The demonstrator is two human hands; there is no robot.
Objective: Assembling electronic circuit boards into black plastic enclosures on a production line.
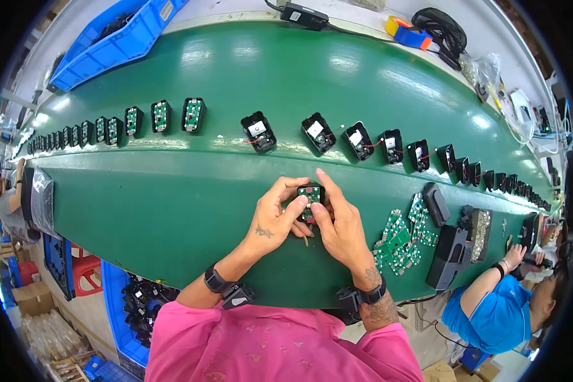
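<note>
My left hand (pixel 275 213) and my right hand (pixel 342 224) are closed round a small black plastic housing above the green table. Inside the housing lies a green circuit board (pixel 305 191) with small red and white parts. Both thumbs press on the board's face, while my fingers wrap the housing's sides and partly hide it. Beyond my hands to the right stands a row of open black housings, the nearest-to-centre housing (pixel 258 132) showing a white part and red wire. To the left, a similar row of housings (pixel 193 115) has green boards inside.
Loose circuit boards (pixel 398 245) lie right of my hands, beside a black box-shaped device (pixel 449 254). A blue bin (pixel 118 38) stands far left; another bin (pixel 118 312) holds black parts below the table edge. A co-worker in blue (pixel 490 312) sits at right.
</note>
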